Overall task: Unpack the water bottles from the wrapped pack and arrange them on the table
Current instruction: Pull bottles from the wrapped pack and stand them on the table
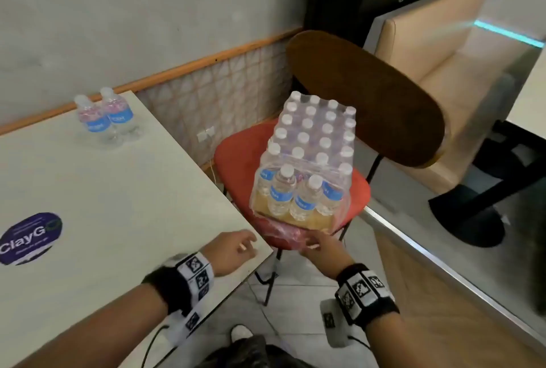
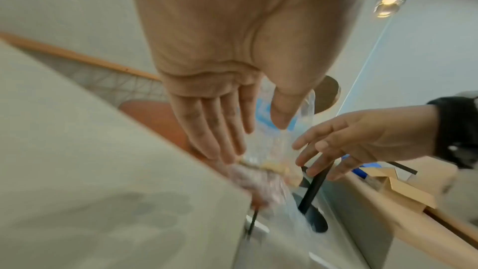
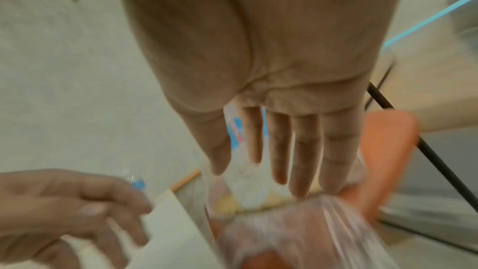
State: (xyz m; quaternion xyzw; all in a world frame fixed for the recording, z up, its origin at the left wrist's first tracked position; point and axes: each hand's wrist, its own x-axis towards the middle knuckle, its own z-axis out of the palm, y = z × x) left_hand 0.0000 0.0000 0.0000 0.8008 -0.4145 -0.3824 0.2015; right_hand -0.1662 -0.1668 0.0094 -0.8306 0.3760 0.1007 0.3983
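A shrink-wrapped pack of water bottles (image 1: 313,137) stands on the red seat of a chair (image 1: 236,160). Its near end is torn open, and blue-labelled bottles (image 1: 282,193) stand exposed there on a cardboard base. Loose wrap (image 1: 283,231) hangs over the seat's front edge. Two bottles (image 1: 105,115) stand side by side at the far corner of the white table (image 1: 118,205). My left hand (image 1: 239,246) hovers over the table's near corner, fingers relaxed and empty (image 2: 248,128). My right hand (image 1: 316,245) reaches with straight fingers (image 3: 297,171) to the loose wrap (image 3: 297,232) below the pack.
The chair's brown backrest (image 1: 369,95) rises behind the pack. A beige bench (image 1: 443,57) and a glass partition with a metal edge (image 1: 443,264) lie to the right. A round purple sticker (image 1: 29,237) marks the table. A tiled wall runs behind the table.
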